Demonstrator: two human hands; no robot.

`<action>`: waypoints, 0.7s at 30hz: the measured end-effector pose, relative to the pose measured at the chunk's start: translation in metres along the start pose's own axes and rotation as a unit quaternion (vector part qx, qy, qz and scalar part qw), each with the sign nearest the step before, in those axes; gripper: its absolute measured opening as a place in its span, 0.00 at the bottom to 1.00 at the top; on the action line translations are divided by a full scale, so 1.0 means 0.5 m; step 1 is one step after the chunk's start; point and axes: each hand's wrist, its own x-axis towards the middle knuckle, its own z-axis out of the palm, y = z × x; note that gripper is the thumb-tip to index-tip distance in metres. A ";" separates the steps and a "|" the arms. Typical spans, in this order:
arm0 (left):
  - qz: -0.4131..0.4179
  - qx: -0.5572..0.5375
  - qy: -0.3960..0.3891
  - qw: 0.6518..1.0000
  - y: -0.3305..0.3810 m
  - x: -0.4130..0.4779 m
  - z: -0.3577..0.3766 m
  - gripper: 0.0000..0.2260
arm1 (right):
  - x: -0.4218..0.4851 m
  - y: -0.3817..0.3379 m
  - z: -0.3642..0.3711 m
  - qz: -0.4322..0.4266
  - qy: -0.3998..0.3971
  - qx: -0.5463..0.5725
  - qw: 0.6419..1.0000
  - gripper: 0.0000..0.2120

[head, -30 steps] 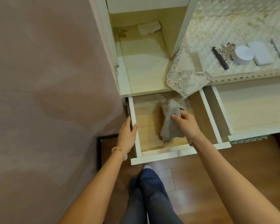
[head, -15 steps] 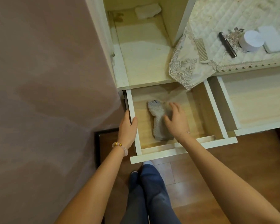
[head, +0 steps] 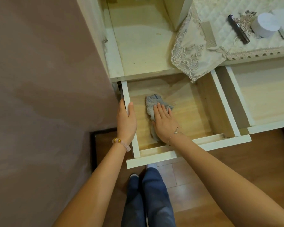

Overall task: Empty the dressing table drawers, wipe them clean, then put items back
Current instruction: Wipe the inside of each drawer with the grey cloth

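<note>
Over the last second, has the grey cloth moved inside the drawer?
Yes. The grey cloth, pressed flat under the right hand, has slid from the middle of the drawer toward its left wall.

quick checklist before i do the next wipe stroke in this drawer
1. The drawer is pulled out, holding only the cloth: ok.
2. The left hand grips the drawer's left wall to steady it: ok.
3. The right hand lies flat on the cloth: ok.
4. A corner of the lace runner hangs over the drawer's back right and may snag: not ok.
5. Drawer floor clean on the right side: cannot tell.
</note>
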 end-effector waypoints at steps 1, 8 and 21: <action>0.000 -0.003 0.000 1.000 -0.003 0.001 0.001 0.19 | 0.003 0.003 0.002 -0.003 0.002 0.001 1.000 0.25; 0.008 -0.012 -0.002 1.000 -0.012 0.004 0.002 0.19 | 0.025 0.037 0.004 -0.034 0.027 0.009 0.999 0.27; 0.013 -0.028 0.005 1.000 -0.022 0.009 0.004 0.16 | 0.092 0.108 -0.029 0.024 0.124 0.154 0.980 0.26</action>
